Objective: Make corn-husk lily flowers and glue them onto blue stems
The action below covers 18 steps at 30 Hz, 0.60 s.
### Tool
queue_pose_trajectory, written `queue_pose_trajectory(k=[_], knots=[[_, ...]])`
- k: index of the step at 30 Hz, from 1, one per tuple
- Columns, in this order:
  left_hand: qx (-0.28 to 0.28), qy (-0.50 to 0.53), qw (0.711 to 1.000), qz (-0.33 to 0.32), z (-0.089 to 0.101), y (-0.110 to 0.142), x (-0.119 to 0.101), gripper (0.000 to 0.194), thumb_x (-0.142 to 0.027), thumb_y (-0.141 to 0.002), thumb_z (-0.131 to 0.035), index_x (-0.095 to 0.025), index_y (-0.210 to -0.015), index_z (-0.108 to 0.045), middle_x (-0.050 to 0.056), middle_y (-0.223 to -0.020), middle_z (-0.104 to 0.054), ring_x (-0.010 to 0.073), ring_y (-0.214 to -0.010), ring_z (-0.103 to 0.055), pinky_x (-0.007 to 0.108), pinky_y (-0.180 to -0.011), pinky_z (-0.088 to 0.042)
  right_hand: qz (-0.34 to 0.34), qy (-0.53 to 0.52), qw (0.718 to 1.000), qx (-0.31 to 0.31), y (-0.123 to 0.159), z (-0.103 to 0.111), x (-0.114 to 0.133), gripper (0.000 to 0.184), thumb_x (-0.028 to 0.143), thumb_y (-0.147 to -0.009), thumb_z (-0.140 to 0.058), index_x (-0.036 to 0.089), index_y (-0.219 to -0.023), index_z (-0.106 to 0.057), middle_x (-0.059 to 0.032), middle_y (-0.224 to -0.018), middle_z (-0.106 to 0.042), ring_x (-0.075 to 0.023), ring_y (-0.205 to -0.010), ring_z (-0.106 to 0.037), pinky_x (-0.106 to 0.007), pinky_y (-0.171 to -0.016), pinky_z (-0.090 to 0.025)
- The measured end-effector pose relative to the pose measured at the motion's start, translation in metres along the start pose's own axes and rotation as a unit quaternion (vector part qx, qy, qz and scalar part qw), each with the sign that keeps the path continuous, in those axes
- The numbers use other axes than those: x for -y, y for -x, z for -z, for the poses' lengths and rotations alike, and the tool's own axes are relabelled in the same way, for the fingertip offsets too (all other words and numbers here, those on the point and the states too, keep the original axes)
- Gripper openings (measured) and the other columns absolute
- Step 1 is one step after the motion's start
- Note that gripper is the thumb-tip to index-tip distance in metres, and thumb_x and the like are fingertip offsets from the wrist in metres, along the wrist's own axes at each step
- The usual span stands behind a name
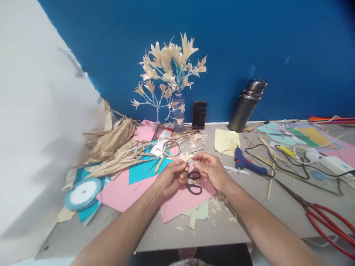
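Observation:
A small cream flower point(186, 157) that looks made of dried husk is pinched in my left hand point(173, 175), its fingers closed round the base. My right hand point(210, 170) comes in from the other side, thumb and forefinger together at the flower's petal edge. Just below the hands lie black-handled scissors point(194, 189) on pink sheets point(177, 208), their blades hidden. A roll of tape point(179, 147) is behind my left hand, by a blue sheet point(141, 171). Beyond stands a clear bottle point(179, 109) of similar husk flowers point(172, 61) on blue stems.
Dried husks point(113, 144) and a ribbon spool point(83, 194) lie left. A phone point(199, 115) and a tilted flask point(246, 107) lean against the wall. At right are a blue glue gun point(249, 162) with cables, a yellow paper point(226, 142), and large red-handled shears point(324, 218).

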State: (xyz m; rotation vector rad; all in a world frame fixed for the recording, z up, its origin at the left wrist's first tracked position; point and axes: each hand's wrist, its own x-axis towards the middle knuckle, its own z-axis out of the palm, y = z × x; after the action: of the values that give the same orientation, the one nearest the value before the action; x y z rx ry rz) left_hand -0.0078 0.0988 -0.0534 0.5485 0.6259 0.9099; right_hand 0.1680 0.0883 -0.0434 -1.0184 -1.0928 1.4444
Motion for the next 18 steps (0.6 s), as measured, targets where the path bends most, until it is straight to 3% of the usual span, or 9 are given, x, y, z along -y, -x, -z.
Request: queue_pose_trajectory(k=[4,10,18], knots=[[0.005,-0.013,1.000,0.005,-0.0031,0.0016,0.0008,0.021,-0.018,-0.070,-0.083,-0.010,-0.070,-0.064,0.003,-0.069,-0.062,0.0042,-0.047,-0.044,0.018,-0.044,-0.032,0.049,0.037,0.998,-0.023,-0.0003,0.0008,0.0001,0.036,0.034,-0.068,-0.085,0.021,-0.099,-0.072,-0.0017,-0.086,-0.068,-0.0157,-0.075,-0.064,-0.025,-0.062,-0.050],[0.029,-0.067,0.997,0.019,-0.0034,0.0026,0.0029,0.018,-0.020,-0.074,-0.080,-0.009,-0.070,-0.067,0.000,-0.056,-0.054,0.0062,-0.046,-0.043,0.020,-0.045,-0.033,0.041,0.080,0.996,-0.022,-0.0016,0.0002,-0.0028,0.019,0.035,-0.075,-0.077,0.019,-0.082,-0.070,-0.0016,-0.075,-0.070,-0.0167,-0.069,-0.064,-0.028,-0.063,-0.052],[0.020,-0.064,0.997,0.046,-0.0025,0.0021,0.0020,0.021,-0.025,-0.077,-0.077,-0.011,-0.066,-0.065,-0.001,-0.049,-0.049,0.0076,-0.043,-0.040,0.020,-0.044,-0.032,0.095,0.102,0.990,-0.026,0.0025,-0.0019,-0.0039,0.017,0.029,-0.079,-0.073,0.022,-0.092,-0.065,0.0010,-0.078,-0.066,-0.0149,-0.068,-0.062,-0.026,-0.061,-0.053]])
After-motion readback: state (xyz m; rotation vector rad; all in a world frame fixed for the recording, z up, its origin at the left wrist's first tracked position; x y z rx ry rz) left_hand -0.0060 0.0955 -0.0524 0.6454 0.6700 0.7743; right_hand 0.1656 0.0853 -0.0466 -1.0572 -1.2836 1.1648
